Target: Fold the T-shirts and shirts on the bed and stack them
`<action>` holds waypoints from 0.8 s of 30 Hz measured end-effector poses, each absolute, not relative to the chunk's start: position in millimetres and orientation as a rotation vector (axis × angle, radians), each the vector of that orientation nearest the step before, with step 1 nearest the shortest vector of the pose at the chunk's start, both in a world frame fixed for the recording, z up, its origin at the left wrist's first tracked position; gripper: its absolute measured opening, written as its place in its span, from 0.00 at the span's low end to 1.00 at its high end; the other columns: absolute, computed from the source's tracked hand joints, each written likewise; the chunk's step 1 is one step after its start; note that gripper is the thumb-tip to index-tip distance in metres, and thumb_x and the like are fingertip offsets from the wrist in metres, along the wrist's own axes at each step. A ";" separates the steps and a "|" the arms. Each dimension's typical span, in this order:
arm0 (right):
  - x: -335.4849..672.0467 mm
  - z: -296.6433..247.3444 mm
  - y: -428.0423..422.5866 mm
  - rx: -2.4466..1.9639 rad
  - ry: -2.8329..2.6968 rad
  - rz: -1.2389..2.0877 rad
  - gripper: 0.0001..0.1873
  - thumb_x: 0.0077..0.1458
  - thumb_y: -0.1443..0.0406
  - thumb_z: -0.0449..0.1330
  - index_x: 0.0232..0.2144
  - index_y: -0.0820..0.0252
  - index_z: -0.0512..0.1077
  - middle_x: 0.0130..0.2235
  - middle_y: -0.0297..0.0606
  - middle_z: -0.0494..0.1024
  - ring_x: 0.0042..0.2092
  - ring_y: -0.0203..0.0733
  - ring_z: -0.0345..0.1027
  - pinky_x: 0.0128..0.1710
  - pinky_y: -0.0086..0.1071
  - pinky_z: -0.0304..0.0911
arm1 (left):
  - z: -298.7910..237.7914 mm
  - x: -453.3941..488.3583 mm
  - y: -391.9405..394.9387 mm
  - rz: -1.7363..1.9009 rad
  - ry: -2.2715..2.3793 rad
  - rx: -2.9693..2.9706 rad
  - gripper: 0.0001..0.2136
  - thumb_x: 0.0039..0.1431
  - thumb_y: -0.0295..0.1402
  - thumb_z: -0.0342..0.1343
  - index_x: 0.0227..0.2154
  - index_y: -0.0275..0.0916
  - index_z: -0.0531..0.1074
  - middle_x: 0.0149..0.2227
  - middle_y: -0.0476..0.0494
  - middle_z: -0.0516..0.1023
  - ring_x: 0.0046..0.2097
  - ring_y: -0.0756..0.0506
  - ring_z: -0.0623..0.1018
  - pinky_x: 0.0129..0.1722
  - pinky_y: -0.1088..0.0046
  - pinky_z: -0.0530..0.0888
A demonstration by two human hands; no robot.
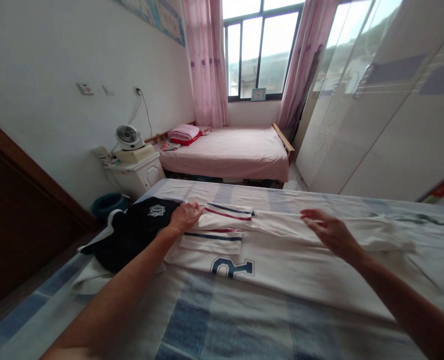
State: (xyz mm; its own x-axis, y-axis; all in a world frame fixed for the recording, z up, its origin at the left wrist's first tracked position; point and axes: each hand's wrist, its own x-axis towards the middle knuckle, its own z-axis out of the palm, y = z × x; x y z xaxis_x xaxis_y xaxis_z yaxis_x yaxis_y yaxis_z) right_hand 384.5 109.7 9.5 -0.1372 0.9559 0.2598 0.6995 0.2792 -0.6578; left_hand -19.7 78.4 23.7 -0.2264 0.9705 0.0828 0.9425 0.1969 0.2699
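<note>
A white shirt (pixel 282 260) with a blue letter R and red and navy striped cuffs lies spread on a blue checked bed (pixel 206 325). My left hand (pixel 184 216) is closed on the shirt's far edge beside a striped sleeve. My right hand (pixel 329 229) hovers just above the shirt's right part, fingers apart and holding nothing. A black garment (pixel 133 237) with a white emblem lies left of the shirt, next to my left wrist.
A pink bed (pixel 229 150) with folded bedding stands under the window. A white nightstand (pixel 141 172) bearing a small fan (pixel 128 136) is at the left wall. White wardrobe doors (pixel 375 125) line the right side. A teal bin (pixel 107 205) sits on the floor.
</note>
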 end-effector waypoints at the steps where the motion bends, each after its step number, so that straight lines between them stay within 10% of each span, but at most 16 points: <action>1: 361.1 8.1 104.5 -1.417 -1.967 0.594 0.17 0.51 0.56 0.53 0.41 0.54 0.72 0.41 0.40 0.80 0.42 0.47 0.73 0.45 0.41 0.66 | 23.5 -20.1 76.4 0.399 2.311 1.873 0.17 0.59 0.45 0.48 0.32 0.38 0.77 0.36 0.37 0.80 0.41 0.40 0.78 0.38 0.71 0.69; 24: 244.6 -22.2 94.5 -0.945 -1.922 1.066 0.15 0.53 0.60 0.55 0.41 0.55 0.77 0.43 0.36 0.79 0.46 0.44 0.71 0.50 0.39 0.62 | 3.5 -29.6 70.1 1.012 1.567 1.411 0.22 0.45 0.38 0.58 0.44 0.34 0.76 0.37 0.43 0.78 0.31 0.50 0.74 0.26 0.78 0.67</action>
